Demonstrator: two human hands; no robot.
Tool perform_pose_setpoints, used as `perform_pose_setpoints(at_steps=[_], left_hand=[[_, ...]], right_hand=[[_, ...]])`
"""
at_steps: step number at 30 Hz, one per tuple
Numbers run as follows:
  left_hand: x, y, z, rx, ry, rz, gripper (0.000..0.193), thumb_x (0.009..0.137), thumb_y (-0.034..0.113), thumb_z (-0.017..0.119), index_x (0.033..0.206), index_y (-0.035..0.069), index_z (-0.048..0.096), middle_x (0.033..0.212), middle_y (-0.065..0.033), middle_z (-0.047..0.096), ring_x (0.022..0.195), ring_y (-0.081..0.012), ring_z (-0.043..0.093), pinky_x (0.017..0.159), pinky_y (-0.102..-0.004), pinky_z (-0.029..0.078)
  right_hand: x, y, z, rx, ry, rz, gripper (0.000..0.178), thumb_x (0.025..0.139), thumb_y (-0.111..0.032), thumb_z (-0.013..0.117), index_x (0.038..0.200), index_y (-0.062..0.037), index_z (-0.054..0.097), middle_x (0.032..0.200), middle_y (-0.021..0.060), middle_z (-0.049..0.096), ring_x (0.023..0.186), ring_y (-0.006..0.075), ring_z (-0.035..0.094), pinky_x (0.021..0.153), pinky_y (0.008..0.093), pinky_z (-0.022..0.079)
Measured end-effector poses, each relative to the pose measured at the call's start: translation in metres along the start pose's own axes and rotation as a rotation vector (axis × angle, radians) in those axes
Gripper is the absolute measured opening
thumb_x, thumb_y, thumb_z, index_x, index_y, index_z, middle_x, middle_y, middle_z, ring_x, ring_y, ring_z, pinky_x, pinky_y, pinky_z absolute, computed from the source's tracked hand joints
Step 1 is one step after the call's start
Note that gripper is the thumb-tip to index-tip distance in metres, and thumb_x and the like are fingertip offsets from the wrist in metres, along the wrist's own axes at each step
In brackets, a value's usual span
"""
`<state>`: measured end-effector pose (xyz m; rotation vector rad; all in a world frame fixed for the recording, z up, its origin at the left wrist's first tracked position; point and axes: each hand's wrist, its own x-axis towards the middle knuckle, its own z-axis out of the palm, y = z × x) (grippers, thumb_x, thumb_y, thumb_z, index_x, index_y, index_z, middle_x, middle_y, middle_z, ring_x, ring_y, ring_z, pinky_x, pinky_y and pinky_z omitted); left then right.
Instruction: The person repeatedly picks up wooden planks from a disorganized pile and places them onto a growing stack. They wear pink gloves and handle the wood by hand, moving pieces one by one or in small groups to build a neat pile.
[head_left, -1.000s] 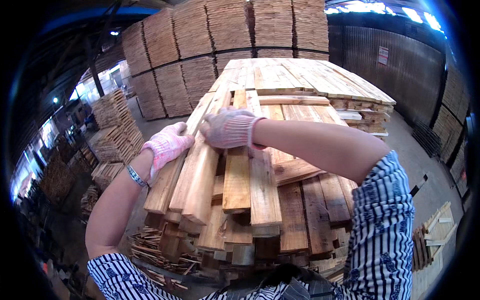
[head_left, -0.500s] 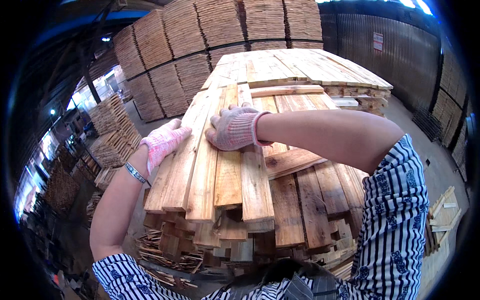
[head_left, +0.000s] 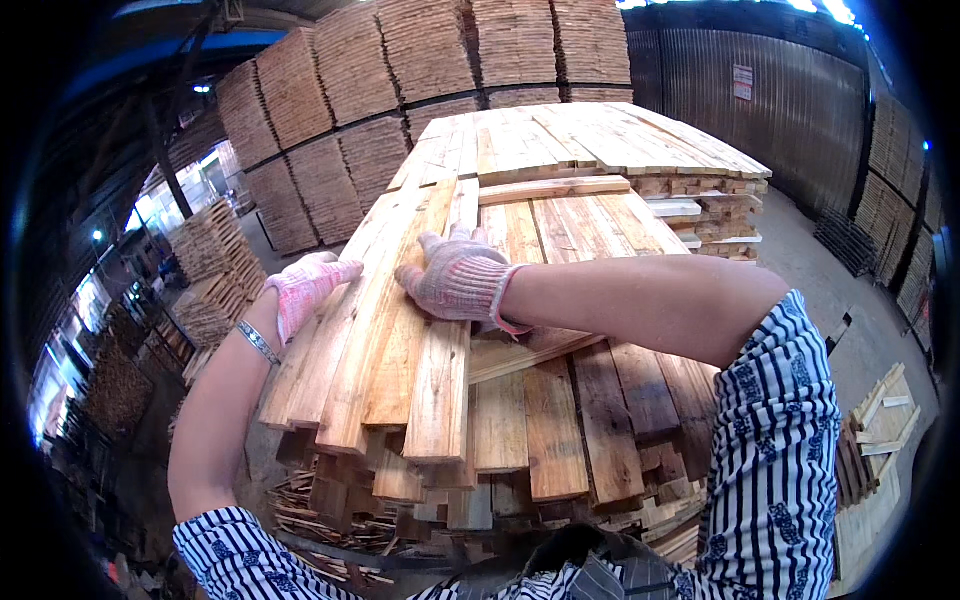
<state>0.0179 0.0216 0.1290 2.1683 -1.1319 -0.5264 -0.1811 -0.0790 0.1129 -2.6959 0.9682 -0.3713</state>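
Several pale wooden planks (head_left: 355,340) lie side by side on top of a layered plank stack, their near ends uneven. My right hand (head_left: 455,278), in a knitted pinkish-grey glove, rests on them with its fingers spread. At the planks' outer left edge is my left hand (head_left: 308,288), in a pink-and-white glove; its fingers stretch over the top, and its underside is hidden. Just right of the planks, a wooden crosspiece (head_left: 530,355) lies across the lower layer of boards (head_left: 605,425). A second crosspiece (head_left: 555,188) lies farther back.
Behind stands a higher stack of boards (head_left: 590,140). Tall lumber piles (head_left: 350,70) rise at the back left, beside a corrugated metal wall (head_left: 800,120). Loose thin sticks (head_left: 330,515) lie below at the near left. A wooden pallet (head_left: 880,430) is on the right.
The top planks have shifted left together with both hands, showing more of the lower boards and the near crosspiece. The view has also moved slightly.
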Motion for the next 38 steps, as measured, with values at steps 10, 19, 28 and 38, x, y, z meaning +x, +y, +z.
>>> perform_pose_setpoints(at_steps=[10,19,28,38], left_hand=[[0.017,-0.001,0.016,0.368,0.149,-0.028,0.059,0.092,0.044,0.060,0.129,-0.002,0.061,0.120,-0.0197,0.068,0.110,-0.0277,0.065,0.095,-0.0373,0.049],[0.032,-0.009,0.022,0.472,0.045,0.026,0.072,0.098,0.051,0.038,0.138,-0.008,0.049,0.140,-0.0281,0.055,0.132,-0.0370,0.053,0.109,-0.0409,0.040],[0.009,0.000,0.016,0.538,0.061,-0.021,0.073,0.098,0.052,0.037,0.143,-0.006,0.045,0.144,-0.0290,0.051,0.136,-0.0382,0.048,0.112,-0.0416,0.036],[0.049,-0.015,0.026,0.634,0.078,0.005,0.073,0.098,0.053,0.036,0.153,0.005,0.037,0.149,-0.0242,0.047,0.144,-0.0342,0.039,0.117,-0.0389,0.031]], right_hand=[[0.001,0.015,-0.002,-0.004,-0.028,-0.069,0.072,0.096,-0.055,0.049,0.148,-0.0056,0.045,0.146,0.0288,0.043,0.131,0.0433,0.050,0.109,0.0470,0.042],[-0.132,-0.009,-0.012,-0.105,0.276,-1.057,0.070,0.092,-0.056,0.060,0.145,-0.0118,0.047,0.140,0.0237,0.048,0.129,0.0377,0.050,0.113,0.0475,0.036],[-0.106,-0.022,-0.007,-0.248,-0.131,-0.878,0.068,0.098,-0.052,0.047,0.144,-0.0016,0.039,0.138,0.0260,0.050,0.135,0.0396,0.047,0.111,0.0501,0.036],[-0.110,0.011,-0.032,0.034,0.009,-0.886,0.063,0.097,-0.056,0.050,0.140,-0.0095,0.053,0.132,0.0219,0.060,0.125,0.0375,0.056,0.109,0.0473,0.042]])
